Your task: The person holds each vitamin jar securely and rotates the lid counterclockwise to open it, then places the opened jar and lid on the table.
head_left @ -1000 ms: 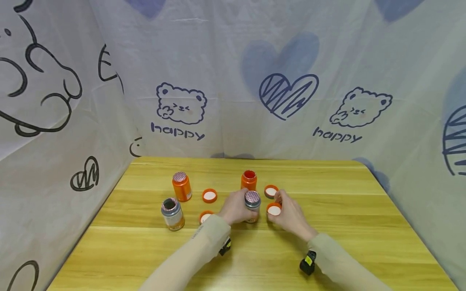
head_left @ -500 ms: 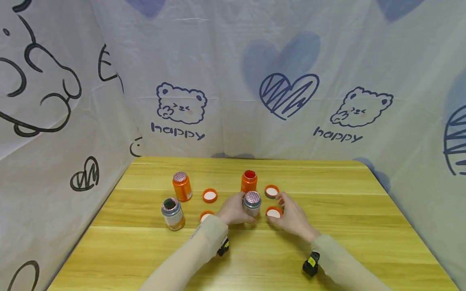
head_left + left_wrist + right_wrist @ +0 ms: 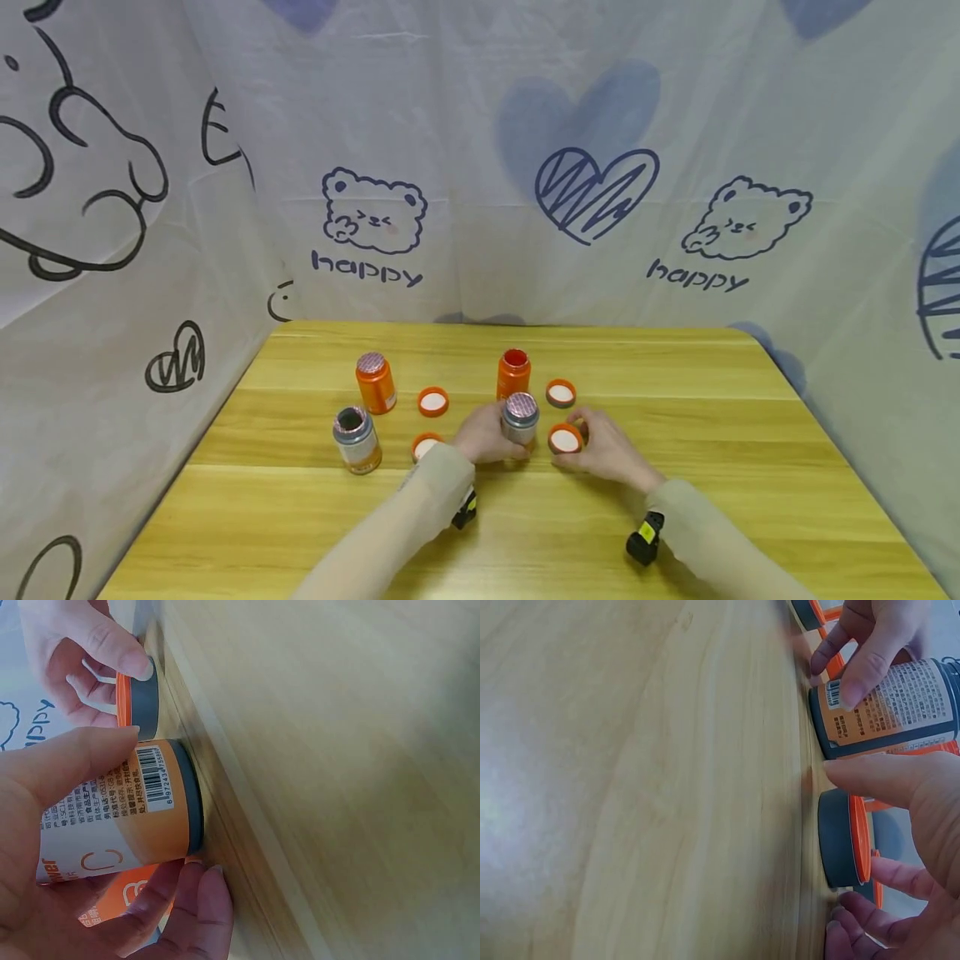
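My left hand (image 3: 483, 433) holds a grey supplement bottle (image 3: 520, 423) with a foil-sealed mouth, upright on the table. In the left wrist view, the thumb lies along the bottle's (image 3: 161, 802) barcode side and the fingers pass around the other side. Just right of it, a dark cap with an orange rim and white liner (image 3: 565, 440) lies with its inside up. My right hand (image 3: 606, 450) curves loosely around that cap. In the right wrist view, the thumb stands a little apart from the cap (image 3: 840, 838), with the fingers at its other side.
Behind the held bottle stands an open orange bottle (image 3: 513, 375), with another cap (image 3: 561, 393) to its right. At left are a foil-sealed orange bottle (image 3: 376, 385) and an opened grey bottle (image 3: 357, 442). Two more caps lie near them, one (image 3: 432, 402) behind the other (image 3: 424, 445), partly covered by the left sleeve.
The cap by my right hand sits slightly lower in view than a second ago, and the right hand has drawn slightly nearer with its hold loosened. My left hand stays at the bottle.
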`<state>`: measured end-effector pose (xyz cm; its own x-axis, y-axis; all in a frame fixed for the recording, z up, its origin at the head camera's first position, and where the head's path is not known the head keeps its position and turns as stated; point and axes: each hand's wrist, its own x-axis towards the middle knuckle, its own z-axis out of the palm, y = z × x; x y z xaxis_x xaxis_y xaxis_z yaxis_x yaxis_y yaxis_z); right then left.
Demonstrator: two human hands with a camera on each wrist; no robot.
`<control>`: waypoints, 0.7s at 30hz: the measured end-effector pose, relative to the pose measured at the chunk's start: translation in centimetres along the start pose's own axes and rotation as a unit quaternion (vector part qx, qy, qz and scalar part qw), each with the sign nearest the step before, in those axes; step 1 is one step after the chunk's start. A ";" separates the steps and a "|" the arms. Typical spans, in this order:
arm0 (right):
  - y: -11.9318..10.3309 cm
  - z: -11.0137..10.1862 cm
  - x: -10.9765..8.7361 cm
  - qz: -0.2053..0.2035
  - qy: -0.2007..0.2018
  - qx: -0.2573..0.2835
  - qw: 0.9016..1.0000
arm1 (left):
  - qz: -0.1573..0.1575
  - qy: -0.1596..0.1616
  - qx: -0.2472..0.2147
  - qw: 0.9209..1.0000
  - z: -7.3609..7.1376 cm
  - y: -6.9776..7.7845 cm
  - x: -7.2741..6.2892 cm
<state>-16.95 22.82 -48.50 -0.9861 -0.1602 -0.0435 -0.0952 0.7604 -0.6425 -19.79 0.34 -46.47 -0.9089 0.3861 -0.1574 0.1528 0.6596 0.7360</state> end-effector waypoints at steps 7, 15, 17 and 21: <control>-0.1 0.2 -0.1 0.000 0.000 -0.018 1.000 | -0.005 0.000 -0.006 1.000 0.2 -0.1 0.0; -0.2 0.1 -0.1 -0.008 -0.001 -0.029 1.000 | -0.010 -0.006 -0.007 1.000 0.0 -0.1 -0.4; -0.1 0.0 -0.1 -0.006 -0.002 -0.030 1.000 | -0.008 -0.009 -0.005 1.000 -0.2 0.1 -0.5; 0.0 -0.1 -0.1 0.001 -0.008 -0.028 1.000 | -0.007 -0.014 -0.001 1.000 -0.4 0.5 -0.9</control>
<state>-16.84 22.90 -48.40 -0.9840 -0.1681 -0.0585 -0.1003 0.7954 -0.5978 -19.09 0.03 -45.72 -0.8999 0.3943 -0.1862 0.1387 0.6637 0.7350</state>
